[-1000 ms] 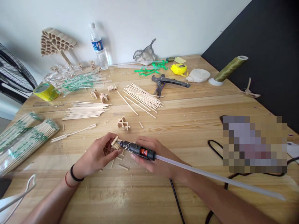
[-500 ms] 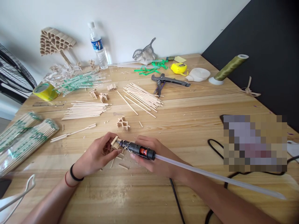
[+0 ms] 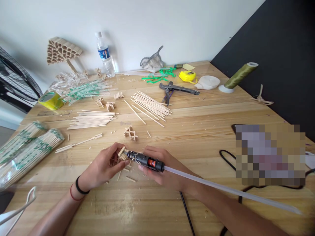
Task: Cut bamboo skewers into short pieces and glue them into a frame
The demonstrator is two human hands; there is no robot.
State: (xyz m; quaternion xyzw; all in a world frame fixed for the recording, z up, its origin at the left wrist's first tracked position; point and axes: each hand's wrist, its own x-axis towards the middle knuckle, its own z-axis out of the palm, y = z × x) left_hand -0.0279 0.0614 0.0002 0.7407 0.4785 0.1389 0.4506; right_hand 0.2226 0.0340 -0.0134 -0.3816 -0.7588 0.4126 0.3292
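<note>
Wooden stick cluster (image 3: 121, 153) pinched in the left hand (image 3: 103, 167) meets the black glue gun (image 3: 144, 160) nozzle, right hand (image 3: 162, 170) closed round it, pointing leftward.

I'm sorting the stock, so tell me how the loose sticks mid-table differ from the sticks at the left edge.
The loose sticks lie bare and fanned out, crossing one another; the bundled sticks are packed tight in clear wrap with green print. The loose sticks lie beyond the left hand and the right hand, the bundled sticks at the table edge. Both are thin pale wood.
</note>
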